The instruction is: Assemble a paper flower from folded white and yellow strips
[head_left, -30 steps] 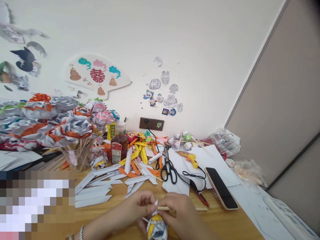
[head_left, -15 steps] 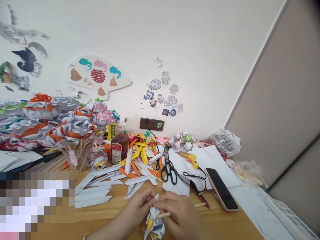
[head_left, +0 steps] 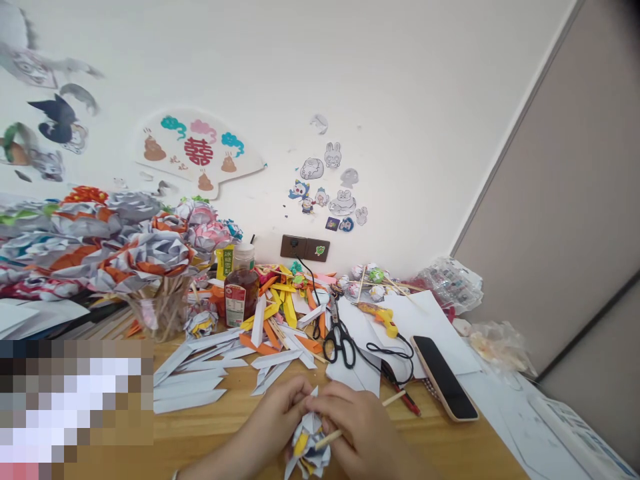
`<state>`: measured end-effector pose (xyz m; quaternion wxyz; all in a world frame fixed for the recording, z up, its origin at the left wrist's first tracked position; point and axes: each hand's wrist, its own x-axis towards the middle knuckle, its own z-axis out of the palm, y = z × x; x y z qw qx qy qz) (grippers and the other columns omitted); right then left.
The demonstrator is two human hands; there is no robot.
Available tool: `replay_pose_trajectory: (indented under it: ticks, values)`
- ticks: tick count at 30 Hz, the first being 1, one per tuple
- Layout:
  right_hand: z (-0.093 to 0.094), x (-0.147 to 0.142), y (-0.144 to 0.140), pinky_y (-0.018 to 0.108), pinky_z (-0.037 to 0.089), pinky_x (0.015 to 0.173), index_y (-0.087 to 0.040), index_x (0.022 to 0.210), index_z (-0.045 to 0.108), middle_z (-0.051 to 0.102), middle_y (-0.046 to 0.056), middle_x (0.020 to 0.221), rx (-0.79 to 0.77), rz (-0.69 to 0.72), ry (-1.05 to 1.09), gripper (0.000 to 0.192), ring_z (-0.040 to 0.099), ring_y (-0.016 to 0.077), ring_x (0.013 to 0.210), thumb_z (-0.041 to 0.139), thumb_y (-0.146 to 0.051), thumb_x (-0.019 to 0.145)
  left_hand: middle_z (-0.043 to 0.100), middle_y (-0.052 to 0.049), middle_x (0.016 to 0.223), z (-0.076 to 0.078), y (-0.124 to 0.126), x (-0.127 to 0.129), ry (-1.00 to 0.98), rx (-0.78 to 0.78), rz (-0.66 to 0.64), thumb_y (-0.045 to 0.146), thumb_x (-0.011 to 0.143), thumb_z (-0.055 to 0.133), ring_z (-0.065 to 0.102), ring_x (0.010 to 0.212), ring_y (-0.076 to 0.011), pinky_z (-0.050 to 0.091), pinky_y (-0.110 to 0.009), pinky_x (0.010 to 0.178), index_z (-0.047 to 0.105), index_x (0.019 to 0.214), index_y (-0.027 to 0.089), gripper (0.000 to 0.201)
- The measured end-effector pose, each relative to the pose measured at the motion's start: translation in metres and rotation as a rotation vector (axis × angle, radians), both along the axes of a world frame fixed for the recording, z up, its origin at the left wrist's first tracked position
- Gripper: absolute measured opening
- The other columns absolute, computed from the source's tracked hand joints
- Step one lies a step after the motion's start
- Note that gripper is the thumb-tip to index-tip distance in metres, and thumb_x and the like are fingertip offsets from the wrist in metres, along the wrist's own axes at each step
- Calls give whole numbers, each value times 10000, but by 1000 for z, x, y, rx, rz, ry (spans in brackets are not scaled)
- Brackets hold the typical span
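At the near edge of the table, a white and yellow folded paper flower (head_left: 306,445) is held between my two hands. My left hand (head_left: 286,415) has its fingers closed on the flower's upper left side. My right hand (head_left: 356,427) pinches a white petal tip at the top, its thumb and fingers meeting the left ones. A thin wooden stick (head_left: 327,441) passes through my right hand, coming out past the knuckles to the upper right. My fingers hide part of the flower.
Black scissors (head_left: 340,343), a yellow glue gun (head_left: 377,316) with its cord, and a phone (head_left: 444,379) lie beyond my hands. Folded paper strips (head_left: 193,383) spread to the left. Behind them stand a bottle (head_left: 241,287) and a container (head_left: 163,310) of large paper flowers.
The stick in my right hand has tilted, its far end rising and its near end dipping. The flower has turned slightly. Both hands stay in nearly the same place.
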<state>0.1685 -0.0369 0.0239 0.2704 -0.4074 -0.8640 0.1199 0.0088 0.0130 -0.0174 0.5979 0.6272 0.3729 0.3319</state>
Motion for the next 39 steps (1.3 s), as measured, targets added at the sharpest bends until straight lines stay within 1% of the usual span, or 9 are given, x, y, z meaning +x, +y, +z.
replay_pose_trajectory:
  ticks: [6, 10, 14, 16, 18, 22, 30, 32, 39]
  values:
    - [1, 0, 0, 251, 434, 660, -222, 1009, 657, 643, 53, 1042, 41, 37, -105, 341, 632, 174, 822, 438, -131, 764, 490, 93, 476, -2, 0, 1, -40, -52, 6, 652, 639, 588, 412, 366, -95, 274, -219, 370, 438, 620, 237, 442]
    - [7, 4, -4, 256, 398, 582, -245, 971, 630, 610, 35, 927, 108, 2, -84, 272, 601, 166, 701, 418, -210, 804, 460, 105, 470, -1, 1, 0, -58, -65, 19, 717, 570, 622, 385, 408, -84, 273, -214, 417, 461, 620, 217, 528]
    - [12, 8, -9, 258, 404, 612, -207, 1028, 480, 578, 25, 871, 130, -113, 68, 197, 572, 165, 696, 351, -290, 905, 475, 97, 480, -4, 2, 1, -59, -101, -1, 760, 515, 632, 403, 421, -90, 291, -216, 424, 460, 629, 214, 584]
    - [9, 8, -8, 251, 377, 571, -213, 946, 460, 566, 11, 811, 204, -129, 60, 189, 551, 154, 637, 288, -291, 947, 501, 84, 473, -7, 1, 1, -50, -133, -32, 784, 496, 621, 406, 385, -100, 279, -223, 392, 465, 651, 219, 606]
    - [4, 8, -4, 254, 337, 532, -218, 844, 473, 568, 11, 771, 270, -118, -34, 240, 544, 154, 608, 276, -288, 960, 486, 88, 475, -10, 1, 2, -60, -145, -44, 792, 471, 628, 393, 394, -97, 277, -223, 408, 456, 646, 221, 621]
    - [-1, 6, 1, 269, 304, 520, -205, 735, 526, 611, 30, 767, 332, -81, -194, 225, 553, 161, 620, 383, -223, 908, 443, 96, 502, -10, 0, 2, -91, -131, -38, 780, 468, 648, 364, 485, -94, 275, -221, 490, 464, 623, 206, 623]
    - [8, 10, -4, 253, 378, 614, -196, 893, 616, 661, 35, 897, 223, 9, -168, 80, 599, 167, 763, 573, -199, 826, 414, 106, 492, -6, -1, 1, -73, -96, -50, 781, 503, 631, 332, 482, -97, 250, -226, 483, 476, 629, 205, 609]
    - [7, 11, -3, 254, 380, 603, -199, 859, 616, 664, 32, 882, 255, 16, -154, 67, 596, 164, 742, 562, -238, 854, 405, 108, 492, -5, -1, 1, -63, -85, -48, 787, 508, 620, 327, 481, -96, 250, -227, 484, 473, 629, 205, 612]
    - [3, 13, 3, 246, 388, 586, -204, 842, 630, 660, 22, 828, 280, 42, -79, 250, 590, 144, 718, 435, -311, 957, 418, 93, 513, -2, -2, 1, -24, -48, -59, 802, 525, 586, 349, 495, -107, 275, -235, 496, 485, 627, 204, 615]
